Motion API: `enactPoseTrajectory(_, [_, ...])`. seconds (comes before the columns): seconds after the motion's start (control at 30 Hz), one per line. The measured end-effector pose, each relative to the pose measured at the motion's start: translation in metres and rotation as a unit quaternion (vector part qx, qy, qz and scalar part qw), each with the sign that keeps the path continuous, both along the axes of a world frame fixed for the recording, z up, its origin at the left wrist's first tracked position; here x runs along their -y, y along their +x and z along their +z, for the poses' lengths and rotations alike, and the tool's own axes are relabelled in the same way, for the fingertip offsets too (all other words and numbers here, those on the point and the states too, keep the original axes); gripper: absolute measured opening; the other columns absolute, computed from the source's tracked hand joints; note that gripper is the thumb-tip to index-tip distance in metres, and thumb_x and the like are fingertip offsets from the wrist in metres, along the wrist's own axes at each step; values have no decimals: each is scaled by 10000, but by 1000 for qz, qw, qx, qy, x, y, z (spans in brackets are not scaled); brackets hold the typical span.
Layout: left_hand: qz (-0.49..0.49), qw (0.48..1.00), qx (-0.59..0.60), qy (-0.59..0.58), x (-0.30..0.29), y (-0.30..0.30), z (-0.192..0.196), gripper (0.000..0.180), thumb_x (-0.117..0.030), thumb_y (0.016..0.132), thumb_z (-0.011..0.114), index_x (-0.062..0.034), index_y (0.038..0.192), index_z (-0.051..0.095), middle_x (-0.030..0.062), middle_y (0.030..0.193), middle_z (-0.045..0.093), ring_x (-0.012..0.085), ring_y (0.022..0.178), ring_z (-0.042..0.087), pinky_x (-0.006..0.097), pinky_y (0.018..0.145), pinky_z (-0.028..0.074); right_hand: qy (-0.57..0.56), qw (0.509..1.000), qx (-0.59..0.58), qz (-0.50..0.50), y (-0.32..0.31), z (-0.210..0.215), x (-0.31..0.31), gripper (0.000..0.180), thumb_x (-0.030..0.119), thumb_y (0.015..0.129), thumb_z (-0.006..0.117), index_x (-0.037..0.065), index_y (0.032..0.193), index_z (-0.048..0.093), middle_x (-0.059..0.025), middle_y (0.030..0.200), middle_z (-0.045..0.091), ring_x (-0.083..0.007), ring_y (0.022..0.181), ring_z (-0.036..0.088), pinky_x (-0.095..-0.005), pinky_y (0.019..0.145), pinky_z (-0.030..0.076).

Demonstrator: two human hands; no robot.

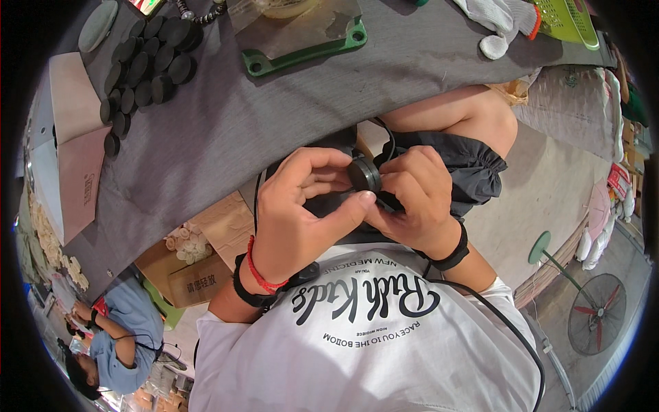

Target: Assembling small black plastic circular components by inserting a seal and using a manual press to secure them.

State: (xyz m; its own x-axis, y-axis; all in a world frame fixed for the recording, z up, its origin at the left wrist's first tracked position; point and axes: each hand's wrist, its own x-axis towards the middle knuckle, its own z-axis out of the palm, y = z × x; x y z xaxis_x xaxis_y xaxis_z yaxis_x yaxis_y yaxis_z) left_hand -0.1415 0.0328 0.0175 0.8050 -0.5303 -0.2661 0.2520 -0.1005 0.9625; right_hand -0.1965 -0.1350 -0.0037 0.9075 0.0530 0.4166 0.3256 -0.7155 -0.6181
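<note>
A thick round black disc (364, 174) with a groove round its edge is held upright between my hands, above my lap. My left hand (295, 202) grips it from the left, the fingertips at its upper edge and the thumb at its lower edge. My right hand (415, 189) is closed, its curled fingers pressed to the disc's right side. The inner fingertips of that hand are partly hidden. Just behind the disc, a black strap (390, 137) loops up beside my right fingers.
On the grey-covered table (206, 158) lies a cluster of similar black discs (147, 65). A green-based metal fixture (305, 51) stands ahead, and white gloves (501, 24) lie by a green basket (570, 20). A fan (597, 312) stands right; another person (123, 336) sits left.
</note>
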Motion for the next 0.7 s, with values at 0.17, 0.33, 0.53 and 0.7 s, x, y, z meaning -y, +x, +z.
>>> enactPoseTrajectory(0.17, [-31,997,65,38,-3,4,0,375,17,734,684,53,1078,539,108,989,615,146,901,617,256,830,490,-14,1000,25,1,0,-2,-1,300,151,573,783,70,716,532,-56,718,551,-231,628,534,-332,599,407])
enactPoseTrajectory(0.33, [20,998,63,14,-1,1,-3,323,1,700,700,44,1001,590,95,922,655,152,839,661,261,760,520,10,1000,4,19,-2,-2,2,294,164,599,769,69,763,545,-55,713,546,-230,622,530,-339,603,407])
enactPoseTrajectory(0.53, [19,999,30,-20,-3,4,2,320,10,700,686,43,1006,596,93,907,660,146,833,662,255,759,521,106,987,-116,43,-4,3,8,285,69,583,689,70,845,578,-53,756,546,-236,656,530,-337,615,400])
enactPoseTrajectory(0.7, [20,999,43,-19,-4,5,1,315,17,684,678,34,991,605,84,876,665,145,815,665,251,752,520,23,989,-115,85,-8,-8,10,429,-33,550,598,72,965,609,-69,805,559,-254,731,552,-335,643,403])
